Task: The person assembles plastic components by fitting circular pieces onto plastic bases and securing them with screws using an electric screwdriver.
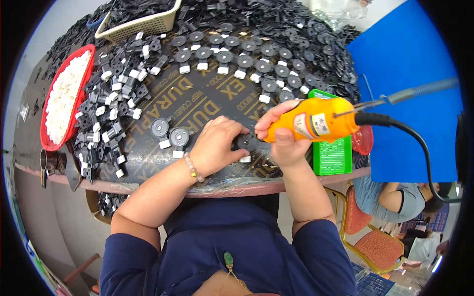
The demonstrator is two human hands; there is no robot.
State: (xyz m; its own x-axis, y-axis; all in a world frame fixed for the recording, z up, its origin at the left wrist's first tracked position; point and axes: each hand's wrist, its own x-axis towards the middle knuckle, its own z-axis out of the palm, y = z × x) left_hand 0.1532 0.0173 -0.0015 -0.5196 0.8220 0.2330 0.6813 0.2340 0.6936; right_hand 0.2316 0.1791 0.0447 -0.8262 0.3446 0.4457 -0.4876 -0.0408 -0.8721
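My right hand [289,150] is wrapped round an orange electric screwdriver [321,118] held level, its tip pointing left toward the fingertips. A black cable and a grey coiled hose or cord run off it to the right. Close beside it, my left hand [215,143] grips a black round plastic part [247,142] against the table near the front edge; a white tab [245,159] sticks out of that part toward me. Fingers of both hands nearly meet over it, so the screwdriver's bit is hidden. Two similar discs with white tabs [179,136] lie left of my left hand.
Curved rows of black discs with white tabs [224,57] cross the dark table, with heaps of black parts behind. At left are a red tray [92,55] of white pieces and black blocks [106,128]. A green tray [348,160] and red bowl [366,140] stand right; a seated person [390,200] is beyond.
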